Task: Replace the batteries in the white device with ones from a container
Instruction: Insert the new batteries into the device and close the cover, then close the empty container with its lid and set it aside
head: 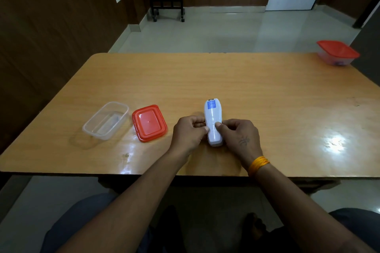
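Two bare hands met over the long white plastic device point(213, 123), which lay flat on the glossy orange-brown wooden table point(267, 96) with its blue label at the far end, pointing toward twelve o'clock. The left hand point(190, 134) closed on the device's left edge, fingers curled and thumb tip pressed against the casing near its middle. The right hand point(238, 136), with a bunch of orange thread point(258, 164) tied at its wrist, gripped the right edge, its thumb laid on top of the casing just beside the left thumb. At nine o'clock from the device, just beside the left hand, lay a red rectangular plastic lid point(149, 123), flat on the table. Farther out at nine o'clock, just beside the lid, stood an open clear plastic container point(106, 120); what it held could not be made out. At two o'clock, well apart on the table's far right corner, sat a second clear container with a red lid point(337, 52) closed on it.
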Available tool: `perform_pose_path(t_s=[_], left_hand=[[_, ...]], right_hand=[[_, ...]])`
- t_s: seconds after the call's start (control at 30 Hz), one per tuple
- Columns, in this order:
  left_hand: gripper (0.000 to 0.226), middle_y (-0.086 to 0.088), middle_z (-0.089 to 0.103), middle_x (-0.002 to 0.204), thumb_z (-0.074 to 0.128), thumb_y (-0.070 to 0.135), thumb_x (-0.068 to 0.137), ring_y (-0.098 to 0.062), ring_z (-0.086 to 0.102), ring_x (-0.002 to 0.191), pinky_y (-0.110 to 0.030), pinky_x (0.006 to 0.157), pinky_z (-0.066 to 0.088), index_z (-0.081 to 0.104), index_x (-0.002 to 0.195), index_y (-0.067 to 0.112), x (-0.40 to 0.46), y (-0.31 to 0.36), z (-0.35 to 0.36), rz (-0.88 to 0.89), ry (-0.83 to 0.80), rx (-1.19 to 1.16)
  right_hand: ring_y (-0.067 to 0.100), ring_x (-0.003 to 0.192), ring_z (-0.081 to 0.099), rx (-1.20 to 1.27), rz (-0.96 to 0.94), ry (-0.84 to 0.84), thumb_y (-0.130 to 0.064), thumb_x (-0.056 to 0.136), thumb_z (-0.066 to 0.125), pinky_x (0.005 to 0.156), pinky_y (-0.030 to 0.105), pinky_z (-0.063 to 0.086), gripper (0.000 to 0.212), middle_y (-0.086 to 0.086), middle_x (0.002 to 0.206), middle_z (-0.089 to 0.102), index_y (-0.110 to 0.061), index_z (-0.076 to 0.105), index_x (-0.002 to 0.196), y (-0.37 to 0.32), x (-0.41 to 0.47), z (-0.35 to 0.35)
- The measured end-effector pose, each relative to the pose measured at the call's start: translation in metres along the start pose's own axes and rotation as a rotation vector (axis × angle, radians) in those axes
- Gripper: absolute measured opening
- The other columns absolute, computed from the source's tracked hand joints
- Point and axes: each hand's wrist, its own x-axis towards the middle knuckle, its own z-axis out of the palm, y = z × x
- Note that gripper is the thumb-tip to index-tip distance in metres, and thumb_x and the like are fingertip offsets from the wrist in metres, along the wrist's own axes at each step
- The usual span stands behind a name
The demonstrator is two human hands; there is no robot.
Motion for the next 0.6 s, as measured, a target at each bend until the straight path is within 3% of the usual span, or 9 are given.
perform_pose_path(t_s=[0.13, 0.3, 0.47, 0.6], left_hand=[[0.042, -0.002, 0.082, 0.099, 0.079, 0.022, 0.073, -0.016, 0.078, 0.096, -0.045, 0.093, 0.064, 0.080, 0.115, 0.013, 0.002, 0.003, 0.002, 0.020, 0.043, 0.083], [0.030, -0.002, 0.081, 0.095, 0.083, 0.016, 0.080, -0.017, 0.077, 0.092, -0.041, 0.091, 0.063, 0.081, 0.110, 0.013, 0.001, 0.007, 0.003, 0.033, 0.103, 0.204], [0.017, 0.003, 0.080, 0.091, 0.082, 0.022, 0.083, -0.017, 0.076, 0.086, -0.043, 0.090, 0.063, 0.080, 0.100, 0.023, -0.003, 0.012, -0.006, 0.053, 0.125, 0.205], [0.019, 0.003, 0.080, 0.095, 0.080, 0.027, 0.087, -0.017, 0.074, 0.085, -0.043, 0.091, 0.062, 0.081, 0.105, 0.022, -0.004, 0.021, -0.030, 0.092, 0.192, 0.165]], right_hand=[[0.016, 0.078, 0.073, -0.051, 0.002, 0.015, -0.040, 0.093, 0.074, 0.075, 0.042, 0.061, 0.025, -0.003, 0.080, 0.080, -0.018, 0.086, 0.091, 0.003, 0.002, 0.003], [0.016, 0.080, 0.073, -0.018, 0.036, 0.022, -0.037, 0.092, 0.076, 0.073, 0.040, 0.062, 0.021, -0.006, 0.081, 0.078, -0.019, 0.086, 0.092, 0.006, 0.005, 0.006], [0.012, 0.083, 0.066, -0.006, -0.060, 0.192, -0.022, 0.097, 0.067, 0.069, 0.021, 0.046, 0.017, -0.004, 0.085, 0.074, -0.017, 0.083, 0.098, -0.003, -0.006, 0.006], [0.009, 0.079, 0.064, 0.007, -0.198, 0.254, -0.020, 0.097, 0.065, 0.074, 0.030, 0.050, 0.016, -0.004, 0.089, 0.073, -0.016, 0.079, 0.103, -0.020, -0.016, 0.013]])
